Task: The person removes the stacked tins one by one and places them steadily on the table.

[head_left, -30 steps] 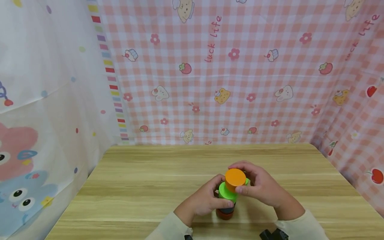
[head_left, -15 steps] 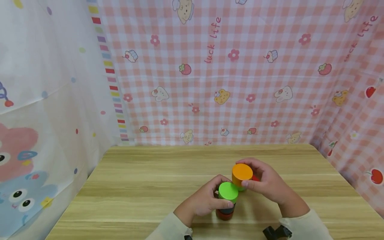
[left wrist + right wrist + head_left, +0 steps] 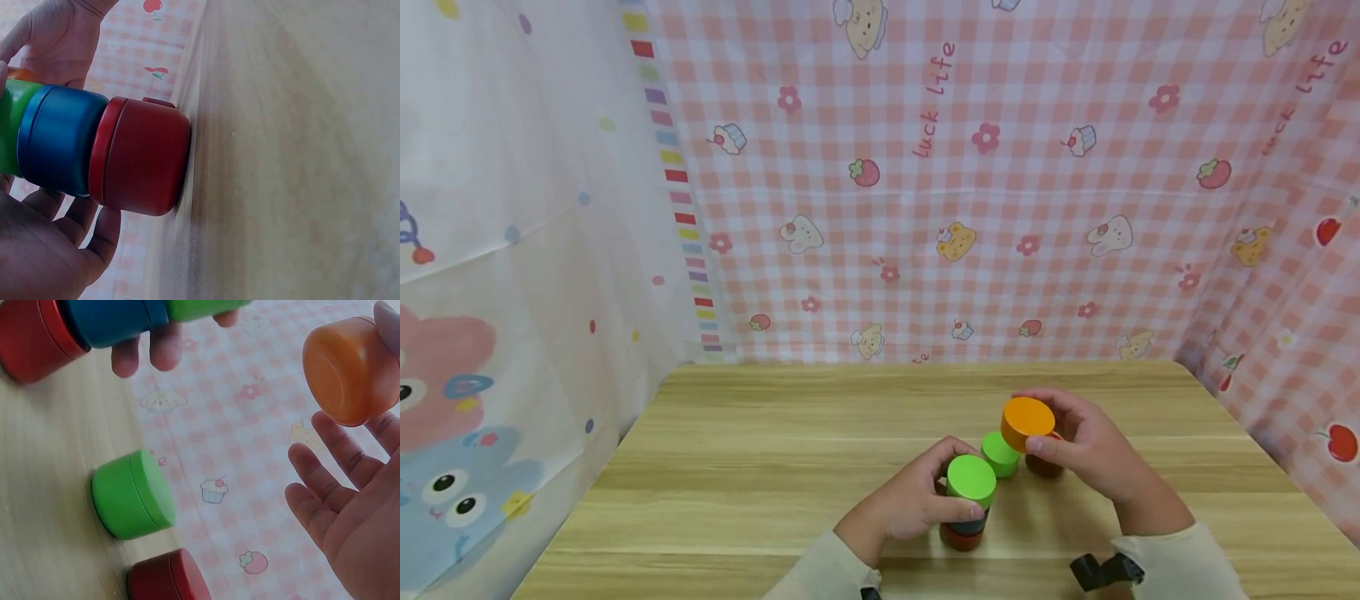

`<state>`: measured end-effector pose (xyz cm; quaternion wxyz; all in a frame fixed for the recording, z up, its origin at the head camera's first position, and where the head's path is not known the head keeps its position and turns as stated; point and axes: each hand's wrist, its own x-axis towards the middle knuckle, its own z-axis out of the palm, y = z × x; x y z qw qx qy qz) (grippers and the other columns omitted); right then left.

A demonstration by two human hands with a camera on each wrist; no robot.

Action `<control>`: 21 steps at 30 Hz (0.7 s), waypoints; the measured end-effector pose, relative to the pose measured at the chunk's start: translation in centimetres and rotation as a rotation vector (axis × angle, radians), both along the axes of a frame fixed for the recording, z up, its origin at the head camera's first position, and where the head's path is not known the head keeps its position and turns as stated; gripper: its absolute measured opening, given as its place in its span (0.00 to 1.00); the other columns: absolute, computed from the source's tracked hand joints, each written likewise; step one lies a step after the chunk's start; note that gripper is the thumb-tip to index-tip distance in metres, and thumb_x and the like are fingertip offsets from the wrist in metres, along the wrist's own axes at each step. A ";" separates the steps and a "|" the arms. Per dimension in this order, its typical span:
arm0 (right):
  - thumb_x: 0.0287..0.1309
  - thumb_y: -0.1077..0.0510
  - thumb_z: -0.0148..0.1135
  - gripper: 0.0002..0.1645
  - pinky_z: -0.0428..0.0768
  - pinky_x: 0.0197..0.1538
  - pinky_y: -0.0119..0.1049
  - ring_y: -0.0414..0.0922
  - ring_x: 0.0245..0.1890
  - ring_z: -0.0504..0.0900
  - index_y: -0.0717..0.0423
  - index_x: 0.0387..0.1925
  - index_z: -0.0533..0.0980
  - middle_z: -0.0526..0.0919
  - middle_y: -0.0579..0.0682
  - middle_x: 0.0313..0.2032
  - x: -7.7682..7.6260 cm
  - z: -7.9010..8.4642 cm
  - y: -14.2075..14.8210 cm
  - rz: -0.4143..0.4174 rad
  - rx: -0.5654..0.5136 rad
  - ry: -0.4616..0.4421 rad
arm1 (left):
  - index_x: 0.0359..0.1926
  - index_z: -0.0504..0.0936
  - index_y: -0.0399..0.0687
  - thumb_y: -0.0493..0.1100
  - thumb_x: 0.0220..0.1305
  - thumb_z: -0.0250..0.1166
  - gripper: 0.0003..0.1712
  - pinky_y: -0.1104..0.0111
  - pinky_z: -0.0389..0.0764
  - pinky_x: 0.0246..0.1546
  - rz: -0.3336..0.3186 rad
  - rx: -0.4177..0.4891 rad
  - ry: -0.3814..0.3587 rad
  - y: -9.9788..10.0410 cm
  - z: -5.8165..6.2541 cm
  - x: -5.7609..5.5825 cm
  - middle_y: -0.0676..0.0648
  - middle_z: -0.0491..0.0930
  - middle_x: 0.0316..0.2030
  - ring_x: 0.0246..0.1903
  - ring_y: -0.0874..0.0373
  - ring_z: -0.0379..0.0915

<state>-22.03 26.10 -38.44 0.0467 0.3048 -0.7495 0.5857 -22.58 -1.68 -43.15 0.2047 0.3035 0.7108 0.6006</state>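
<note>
Three small round lidded jars stand in an upright stack on the table: red (image 3: 144, 156) at the bottom, blue (image 3: 65, 140) in the middle, green (image 3: 972, 479) on top. My left hand (image 3: 917, 492) wraps its fingers and thumb around the upper part of this stack. To the right, my right hand (image 3: 1093, 454) pinches an orange jar (image 3: 1026, 423) by its sides, held up above the table. Beneath and behind the orange jar, a second green jar (image 3: 128, 497) and a second red jar (image 3: 165, 578) stand side by side on the wood.
The wooden table (image 3: 760, 467) reaches back to a pink checked cloth (image 3: 880, 208). White patterned cloth (image 3: 550, 250) hangs along the left side. A black strap mount (image 3: 1105, 572) sits at the right wrist.
My right hand has lifted the orange jar away from the stack, moving right and back. The second green and second red jars have come into fuller view. My left hand stays still.
</note>
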 end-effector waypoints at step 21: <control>0.72 0.65 0.62 0.26 0.83 0.53 0.29 0.38 0.50 0.84 0.66 0.68 0.71 0.83 0.37 0.54 -1.0 -1.3 2.6 -0.194 0.068 -0.058 | 0.60 0.76 0.54 0.34 0.65 0.73 0.26 0.63 0.75 0.57 0.010 0.006 -0.029 0.2 0.3 0.2 0.55 0.79 0.53 0.53 0.61 0.74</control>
